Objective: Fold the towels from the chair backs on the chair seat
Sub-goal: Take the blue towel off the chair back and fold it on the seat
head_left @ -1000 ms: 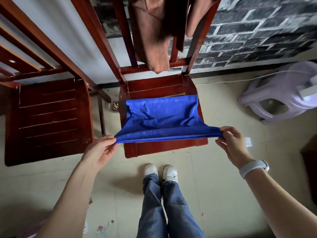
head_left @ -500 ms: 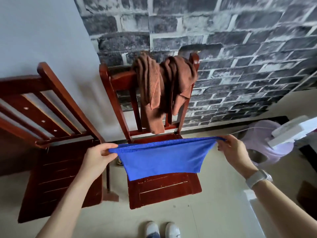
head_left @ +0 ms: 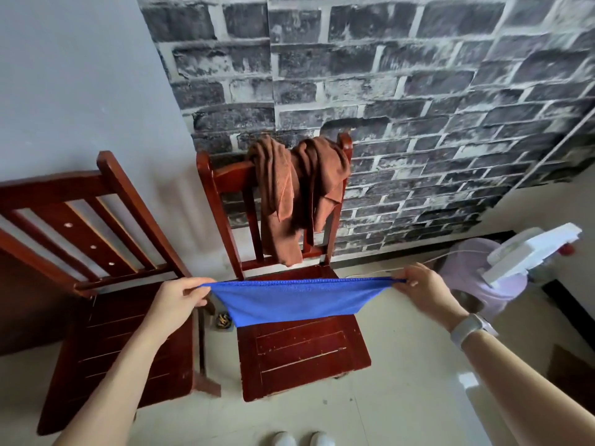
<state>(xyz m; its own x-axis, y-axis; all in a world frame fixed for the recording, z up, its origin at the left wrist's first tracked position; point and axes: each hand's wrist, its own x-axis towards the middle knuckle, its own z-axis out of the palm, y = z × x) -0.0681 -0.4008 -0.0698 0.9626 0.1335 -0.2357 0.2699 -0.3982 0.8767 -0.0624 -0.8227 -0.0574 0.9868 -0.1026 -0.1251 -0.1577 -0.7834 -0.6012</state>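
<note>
Now, two red-brown wooden chairs against the wall: middle chair (head_left: pixel 302 352) with seat bare, brown towels (head_left: pixel 299 194) draped over its back. Held taut above that seat, blue towel (head_left: pixel 296 300), doubled, hanging short. Left hand (head_left: pixel 180 300) pinching one top corner, right hand (head_left: pixel 418 289) pinching the other. Best kept level and stretched, lowered flat onto the seat with edges matched, then smoothed before the next fold. No brand, label or legible writing anywhere, wrist band (head_left: pixel 470 328) included.
</note>
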